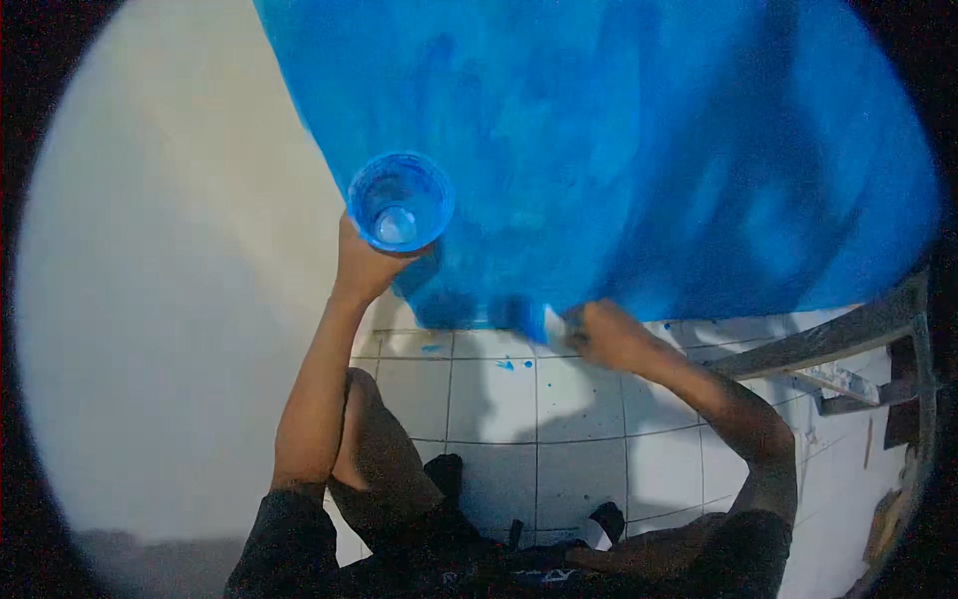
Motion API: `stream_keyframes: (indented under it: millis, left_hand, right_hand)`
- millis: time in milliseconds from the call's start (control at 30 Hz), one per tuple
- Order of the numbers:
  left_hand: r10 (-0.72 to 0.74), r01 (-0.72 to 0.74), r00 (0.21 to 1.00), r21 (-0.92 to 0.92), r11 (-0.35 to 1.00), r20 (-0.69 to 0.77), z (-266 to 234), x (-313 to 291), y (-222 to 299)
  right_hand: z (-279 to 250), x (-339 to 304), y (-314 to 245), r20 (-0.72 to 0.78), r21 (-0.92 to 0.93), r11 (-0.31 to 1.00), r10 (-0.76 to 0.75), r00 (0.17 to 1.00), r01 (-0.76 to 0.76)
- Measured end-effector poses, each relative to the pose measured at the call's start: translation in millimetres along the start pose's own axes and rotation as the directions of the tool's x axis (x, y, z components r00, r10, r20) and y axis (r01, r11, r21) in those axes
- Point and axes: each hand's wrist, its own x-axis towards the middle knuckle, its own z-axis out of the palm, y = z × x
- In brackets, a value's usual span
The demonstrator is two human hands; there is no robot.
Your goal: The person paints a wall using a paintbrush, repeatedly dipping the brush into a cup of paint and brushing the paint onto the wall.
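Note:
A blue-smeared plastic cup [401, 172] is held up in front of me by my left hand [363, 264], whose fingers wrap round its lower side. Seen from above, the cup has blue paint on its inner wall and a pale patch at its bottom. My right hand [611, 337] is closed round a paintbrush [545, 324], slightly smeared by motion. The brush's blue bristles point left, at the bottom edge of the blue-painted wall [559, 150]; whether they touch it I cannot tell. Streaks and uneven shades show across the paint.
An unpainted whitish wall [170, 299] meets the blue one on the left. Below lies a white tiled floor [489, 399] with blue drips. Dark wooden furniture [838, 344] stands at the right, near my right forearm. My bent leg [384, 449] is under my left arm.

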Motion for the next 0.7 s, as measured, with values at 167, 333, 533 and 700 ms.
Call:
stream_keyframes:
  millis: [167,333,533,700]
  left_hand:
    - [0.079,-0.083,0.99,-0.028,0.996,-0.117,-6,-8,-20]
    - [0.437,-0.408,0.877,0.173,0.897,-0.199,2,8,-11]
    - [0.59,-0.565,0.757,0.174,0.807,-0.28,11,12,-6]
    - [0.583,-0.569,0.765,0.135,0.811,-0.275,15,11,-8]
  right_hand:
    - [-33,-8,-39,-0.622,0.31,0.914,-0.012,0.783,0.26]
    - [-43,-21,-51,-0.826,0.118,0.858,-0.194,0.529,0.5]
    - [-49,-29,-55,-0.802,0.043,0.852,-0.282,0.527,0.522]
    - [-56,-31,-56,-0.823,0.03,0.859,-0.268,0.5,0.511]
